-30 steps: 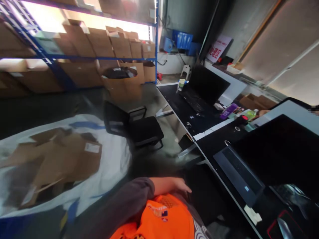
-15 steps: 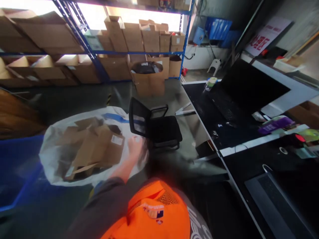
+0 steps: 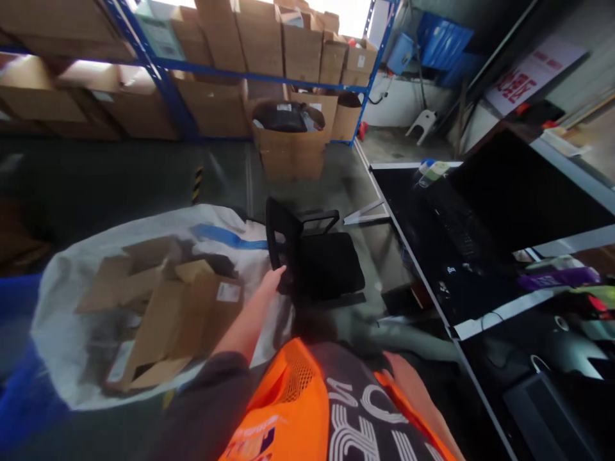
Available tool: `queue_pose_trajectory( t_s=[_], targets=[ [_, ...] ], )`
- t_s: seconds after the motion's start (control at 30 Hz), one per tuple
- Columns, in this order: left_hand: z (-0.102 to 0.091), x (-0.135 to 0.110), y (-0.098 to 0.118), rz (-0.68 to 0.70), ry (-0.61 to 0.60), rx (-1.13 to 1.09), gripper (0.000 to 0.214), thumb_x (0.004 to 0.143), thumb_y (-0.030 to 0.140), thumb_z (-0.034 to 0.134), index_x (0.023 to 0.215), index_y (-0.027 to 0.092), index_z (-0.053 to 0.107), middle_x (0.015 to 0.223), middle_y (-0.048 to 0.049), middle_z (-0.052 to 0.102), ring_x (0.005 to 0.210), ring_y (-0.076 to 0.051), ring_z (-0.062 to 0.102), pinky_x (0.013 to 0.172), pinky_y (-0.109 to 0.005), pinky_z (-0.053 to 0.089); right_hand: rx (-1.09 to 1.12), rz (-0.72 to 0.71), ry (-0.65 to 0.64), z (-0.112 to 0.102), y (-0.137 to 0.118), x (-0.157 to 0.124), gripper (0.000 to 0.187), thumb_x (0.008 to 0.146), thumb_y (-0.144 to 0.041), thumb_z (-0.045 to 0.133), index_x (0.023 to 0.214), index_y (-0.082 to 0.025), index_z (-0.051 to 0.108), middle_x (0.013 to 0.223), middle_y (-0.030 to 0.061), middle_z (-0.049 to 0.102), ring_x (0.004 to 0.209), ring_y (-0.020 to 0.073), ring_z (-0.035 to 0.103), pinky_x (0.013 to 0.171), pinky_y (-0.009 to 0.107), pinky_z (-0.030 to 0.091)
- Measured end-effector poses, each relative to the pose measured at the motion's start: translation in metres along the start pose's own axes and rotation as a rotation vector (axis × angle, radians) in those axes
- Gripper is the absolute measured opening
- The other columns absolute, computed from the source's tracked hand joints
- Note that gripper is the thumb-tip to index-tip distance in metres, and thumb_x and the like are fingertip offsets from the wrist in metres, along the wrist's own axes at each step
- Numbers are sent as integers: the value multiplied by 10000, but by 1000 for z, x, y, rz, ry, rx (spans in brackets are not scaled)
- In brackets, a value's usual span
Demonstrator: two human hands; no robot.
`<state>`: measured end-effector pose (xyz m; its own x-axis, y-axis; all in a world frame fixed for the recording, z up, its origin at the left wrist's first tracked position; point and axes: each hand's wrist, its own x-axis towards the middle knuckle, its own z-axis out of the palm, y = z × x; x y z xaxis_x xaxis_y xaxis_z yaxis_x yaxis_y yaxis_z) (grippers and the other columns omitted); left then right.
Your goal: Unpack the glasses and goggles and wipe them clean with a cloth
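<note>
My left hand [image 3: 275, 282] reaches forward from a grey sleeve, fingers stretched out, its tips against the lower edge of the backrest of a black office chair [image 3: 331, 266]. Nothing is in the hand. Just left of the hand lies a large white bag [image 3: 67, 320] filled with flattened cardboard pieces [image 3: 168, 307]. My orange vest [image 3: 288, 410] fills the bottom of the view. My right hand is out of view.
A black desk [image 3: 432, 256] runs along the right with a monitor [image 3: 519, 192], a keyboard [image 3: 456, 218] and small items. Blue shelving [image 3: 168, 64] stacked with cartons lines the back. An open carton [image 3: 288, 147] stands on the floor beyond the chair. A blue bin [image 3: 14, 397] is at the far left.
The view has swung left, away from the desk. My left hand moved from my lap out past the white bag and now touches the chair's backrest.
</note>
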<state>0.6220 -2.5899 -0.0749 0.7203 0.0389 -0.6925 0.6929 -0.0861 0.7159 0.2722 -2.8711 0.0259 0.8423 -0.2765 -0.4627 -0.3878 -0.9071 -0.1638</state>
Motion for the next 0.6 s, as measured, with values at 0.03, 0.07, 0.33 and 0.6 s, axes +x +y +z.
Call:
queue_pose_trajectory(
  t_s=[0.03,0.07,0.33,0.6],
  targets=[
    [3,1,-2,-28,2,-8,300,970,366,629,1165,138,630,1098,-77,673,907,-184,677,780,-364,601,12,-44,-34,1,-14,17,305,936,-225,682,1238,-189,653,1247,94,664,1148,242,641,1008,429,526],
    [7,2,-4,-47,9,-16,302,970,369,628,1167,139,628,1097,-77,673,903,-183,676,776,-362,600,27,-99,-66,2,-32,38,355,925,-190,688,1276,-176,640,1262,114,659,1175,251,629,1036,430,504],
    [64,-14,-8,-89,3,15,320,975,376,617,1198,146,613,1130,-81,660,927,-191,670,790,-372,597,188,-383,-13,3,-180,196,577,940,-397,674,1445,-196,480,1470,134,493,1273,307,542,1040,535,481],
    [66,-5,36,2,-64,120,262,974,355,624,1112,133,639,1015,-54,681,823,-156,673,715,-320,596,247,-336,64,-5,-187,214,422,979,-397,622,1333,-173,571,1296,108,619,1113,251,637,950,480,542]
  ],
)
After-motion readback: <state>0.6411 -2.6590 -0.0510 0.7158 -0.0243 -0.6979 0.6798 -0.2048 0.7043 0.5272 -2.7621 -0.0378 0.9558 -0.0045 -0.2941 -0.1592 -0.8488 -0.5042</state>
